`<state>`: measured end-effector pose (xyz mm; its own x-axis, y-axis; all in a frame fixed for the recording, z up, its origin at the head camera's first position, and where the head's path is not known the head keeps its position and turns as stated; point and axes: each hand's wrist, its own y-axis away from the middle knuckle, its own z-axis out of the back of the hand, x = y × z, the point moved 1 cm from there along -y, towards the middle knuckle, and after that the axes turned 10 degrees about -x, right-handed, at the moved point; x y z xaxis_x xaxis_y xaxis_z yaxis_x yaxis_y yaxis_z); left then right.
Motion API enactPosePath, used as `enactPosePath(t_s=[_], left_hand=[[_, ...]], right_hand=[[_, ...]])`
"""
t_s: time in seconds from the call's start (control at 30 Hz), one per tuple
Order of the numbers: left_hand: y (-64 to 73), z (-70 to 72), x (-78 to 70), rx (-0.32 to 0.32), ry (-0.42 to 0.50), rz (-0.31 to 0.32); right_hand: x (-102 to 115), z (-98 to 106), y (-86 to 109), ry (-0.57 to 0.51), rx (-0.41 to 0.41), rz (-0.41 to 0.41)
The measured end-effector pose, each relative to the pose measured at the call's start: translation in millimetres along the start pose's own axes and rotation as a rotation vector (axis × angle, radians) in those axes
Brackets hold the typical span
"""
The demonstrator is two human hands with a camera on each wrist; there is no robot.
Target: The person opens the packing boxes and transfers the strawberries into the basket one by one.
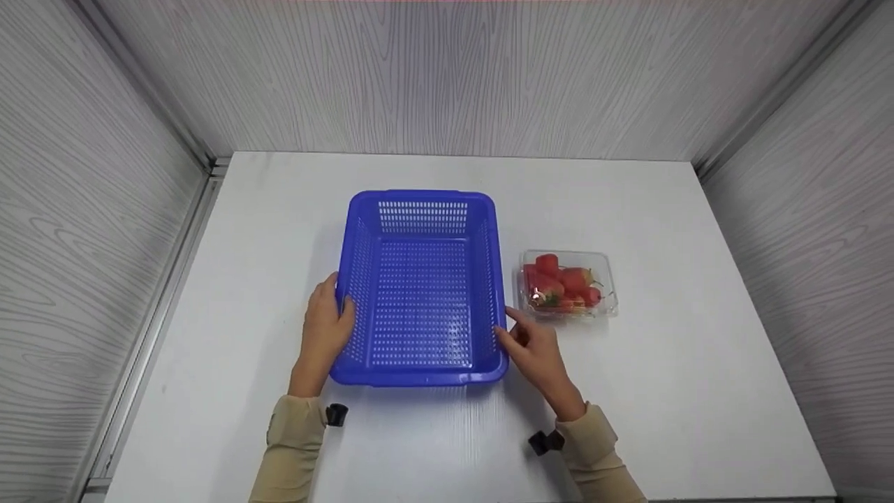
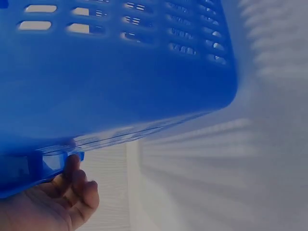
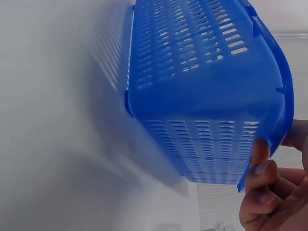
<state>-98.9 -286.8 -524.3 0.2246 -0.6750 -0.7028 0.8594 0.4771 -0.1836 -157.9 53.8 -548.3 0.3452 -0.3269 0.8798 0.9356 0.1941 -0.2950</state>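
Observation:
A blue plastic basket (image 1: 419,377) with slotted walls and floor is held between both hands, its inside bare. On its left long side, my left hand (image 1: 325,328) grips the rim, thumb over the inner edge and fingers outside. Opposite, my right hand (image 1: 536,353) pinches the right rim near the front corner. In the right wrist view the basket (image 3: 207,106) stands tilted above the table, with curled fingers (image 3: 260,175) under its rim. The left wrist view has the basket wall (image 2: 115,82) close up, and the left hand (image 2: 57,202) at the rim below it.
A clear plastic box (image 1: 601,262) of red strawberries (image 1: 548,283) sits right of the basket, just beyond the right hand. The white table (image 1: 670,391) is bounded by grey wood-grain panels (image 1: 447,77) at the back and sides. Each sleeve carries a small black clip.

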Motion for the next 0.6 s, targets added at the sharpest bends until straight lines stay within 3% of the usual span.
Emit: enactPosePath(t_s=[0.07,0.13,0.2,0.27,0.33,0.43,0.5,0.6], left_hand=[[1.4,2.5,-7.0,-0.069,-0.086,-0.054],[4.5,2.0,-23.2,-0.170,-0.122,-0.134],[10.7,-3.6,-49.2,-0.260,-0.051,-0.226],[20.3,-14.5,-82.3,-0.265,0.136,-0.311],[34.0,-31.9,-117.5,-0.154,0.368,-0.354],[62.7,-67.4,-164.8,0.133,0.664,-0.279],[84.7,-94.3,-186.8,0.288,0.756,-0.185],[113.4,-135.0,-204.4,0.396,0.810,-0.049]], right_hand=[[-3,6,-1.6,-0.018,-0.048,0.047],[-7,18,-5.2,-0.002,-0.135,0.138],[-13,34,-11.3,0.047,-0.241,0.251],[-20,49,-19.3,0.124,-0.329,0.340],[-28,60,-27.3,0.193,-0.381,0.405],[-42,67,-36.9,0.249,-0.381,0.496],[-52,68,-40.9,0.302,-0.331,0.548],[-67,67,-43.6,0.403,-0.212,0.559]])
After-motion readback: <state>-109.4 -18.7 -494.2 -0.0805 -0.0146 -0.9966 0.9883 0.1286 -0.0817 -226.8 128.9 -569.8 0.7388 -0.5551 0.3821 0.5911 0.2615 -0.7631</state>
